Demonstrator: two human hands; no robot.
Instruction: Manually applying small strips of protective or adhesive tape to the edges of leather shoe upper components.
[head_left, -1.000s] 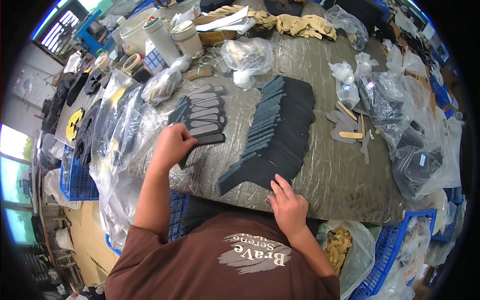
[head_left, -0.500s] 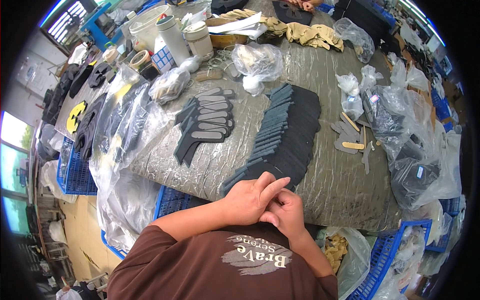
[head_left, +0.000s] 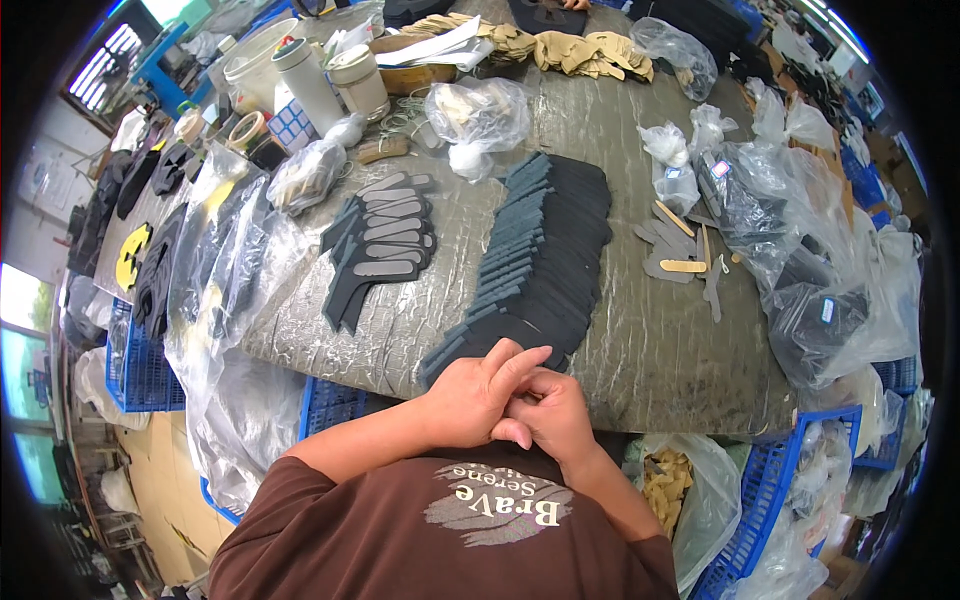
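Note:
My left hand (head_left: 468, 402) and my right hand (head_left: 552, 412) are together in front of my shirt, at the table's near edge. The left fingers lie across the right hand, and the right fingers curl in beneath them. Both are closed, and whatever is between them, if anything, is hidden. Just beyond the hands runs a long overlapping row of dark flat pieces (head_left: 562, 240) with blue-grey edges. To its left lies a smaller fanned stack of dark pieces (head_left: 350, 285), topped with grey rounded strips (head_left: 392, 240).
Wooden sticks (head_left: 684, 266) and grey strips lie on the worn table (head_left: 670, 370) at right, beside bagged dark pieces (head_left: 800, 290). A flask (head_left: 308, 85), a jar (head_left: 358, 82) and tan pieces (head_left: 590, 54) stand farther back. Blue crates (head_left: 765, 490) sit below the edge.
The view has shifted slightly, so the table and its things appear a little farther left and higher. My hands stay together in much the same pose.

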